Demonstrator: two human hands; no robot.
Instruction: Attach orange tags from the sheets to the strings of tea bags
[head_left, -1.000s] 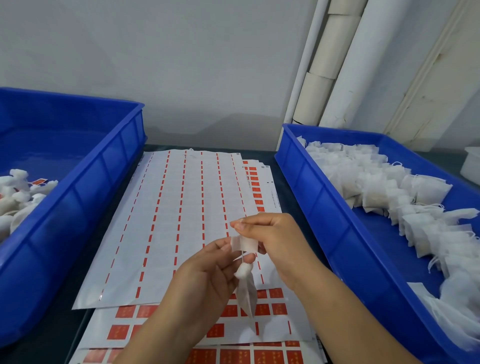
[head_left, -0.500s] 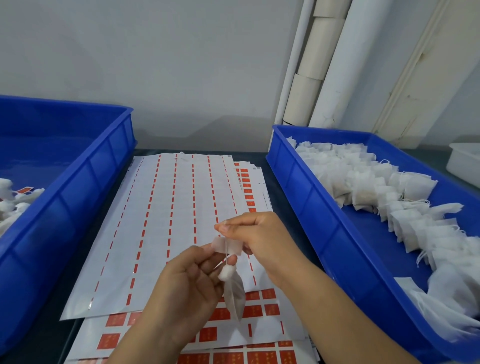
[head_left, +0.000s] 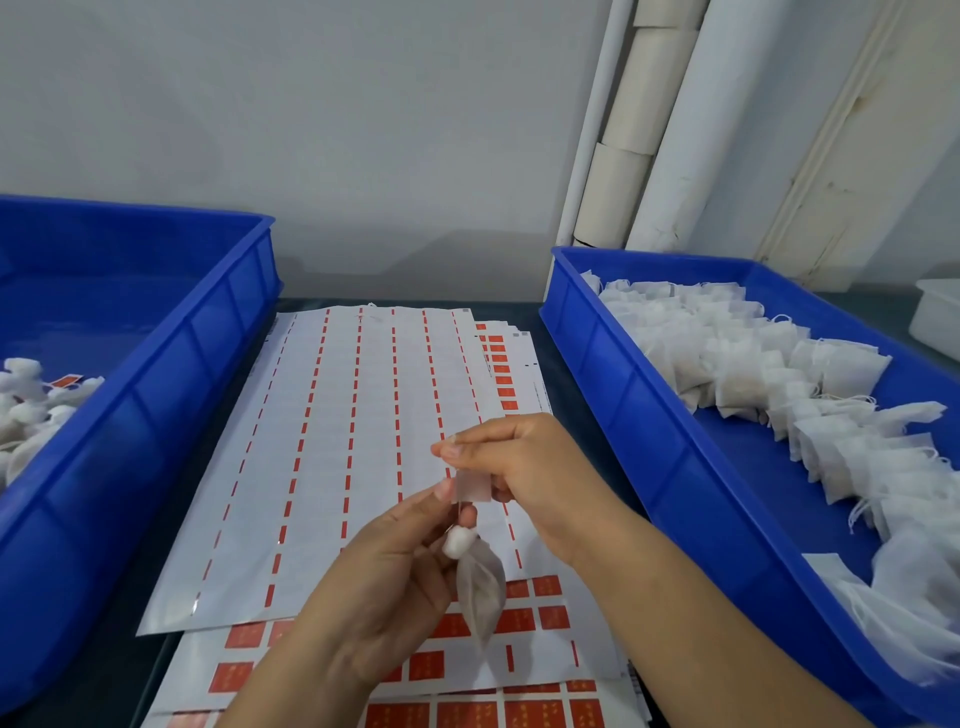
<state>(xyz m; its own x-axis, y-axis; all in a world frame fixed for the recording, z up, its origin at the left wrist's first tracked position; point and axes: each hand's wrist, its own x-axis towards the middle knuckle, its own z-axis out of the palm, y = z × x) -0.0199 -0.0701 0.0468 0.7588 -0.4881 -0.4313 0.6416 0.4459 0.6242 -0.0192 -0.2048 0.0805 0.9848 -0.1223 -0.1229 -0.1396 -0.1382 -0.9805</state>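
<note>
The left blue bin (head_left: 156, 374) and right blue bin (head_left: 649, 415) run off the frame edges. The print on the orange tags (head_left: 535, 714) is too blurred to read. The left hand (head_left: 384, 587) covers part of the near sheets (head_left: 332, 447).

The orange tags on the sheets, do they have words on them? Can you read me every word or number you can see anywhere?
Orange tags on the bottom sheets: pale marks that look like printing, too blurred to read.
Small dark print along the edge of a sheet: too small to read.
Tag pinched in the right hand: its pale back faces the camera, no text shows.
Blue bins, tea bags: no writing visible.
Nothing here can be read.
</note>
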